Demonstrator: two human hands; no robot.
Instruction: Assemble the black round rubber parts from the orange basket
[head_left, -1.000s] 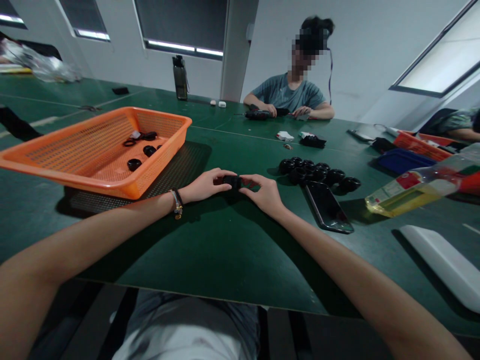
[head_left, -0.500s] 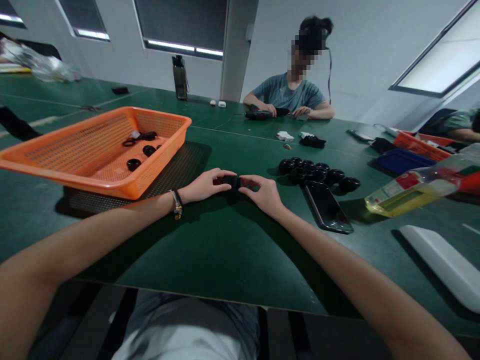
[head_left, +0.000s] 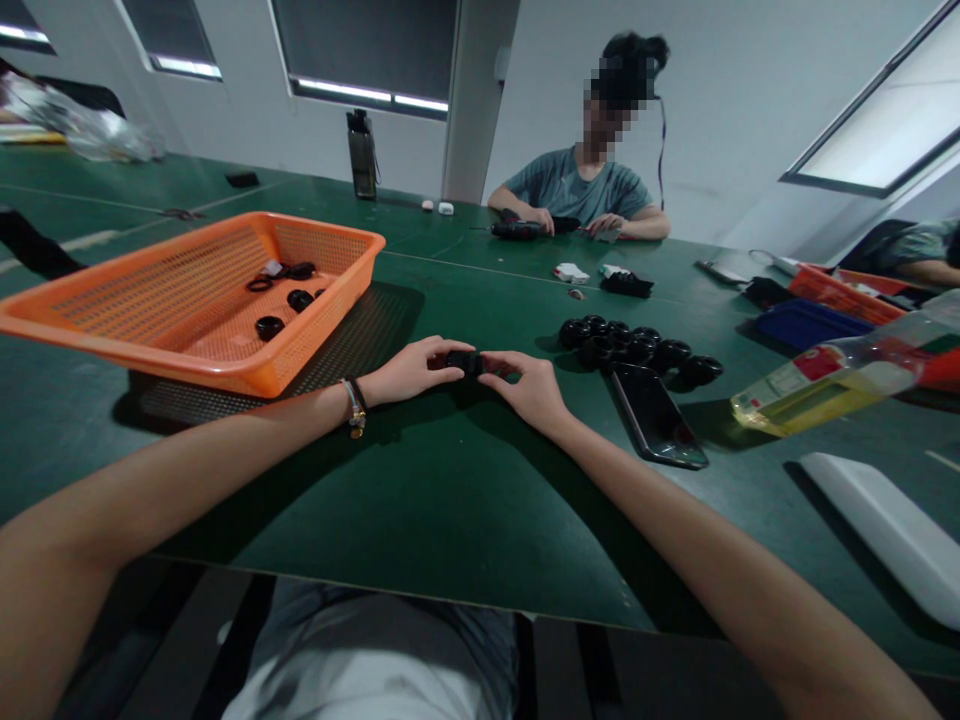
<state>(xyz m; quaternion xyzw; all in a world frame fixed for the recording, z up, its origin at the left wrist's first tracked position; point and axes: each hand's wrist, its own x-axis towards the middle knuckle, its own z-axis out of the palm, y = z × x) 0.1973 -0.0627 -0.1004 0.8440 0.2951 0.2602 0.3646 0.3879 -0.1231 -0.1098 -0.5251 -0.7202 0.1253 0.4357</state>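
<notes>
Between my two hands is a small black round part (head_left: 466, 362), held just above or on the green table; which of the two I cannot tell. My left hand (head_left: 411, 370) pinches it from the left with thumb and fingers. From the right, my right hand (head_left: 527, 388) grips its other end between thumb and fingertips. Its finer shape is hidden by the fingers. Several similar glossy black round parts (head_left: 637, 345) sit in a cluster right of my right hand. Left of my left hand stands an orange plastic basket (head_left: 330, 330) holding a few black round parts (head_left: 268, 327) and a dark cable (head_left: 281, 275).
Beside the cluster lies a phone (head_left: 660, 415). Farther right are a tilted bottle of yellow liquid (head_left: 817, 385), a white case (head_left: 885, 530) and a blue tray (head_left: 806, 325). A person (head_left: 589, 190) sits across the table (head_left: 450, 500) near a power drill (head_left: 517, 227).
Almost nothing differs. Both hands keep their grip on the black round part, and the whole view has shifted very slightly.
</notes>
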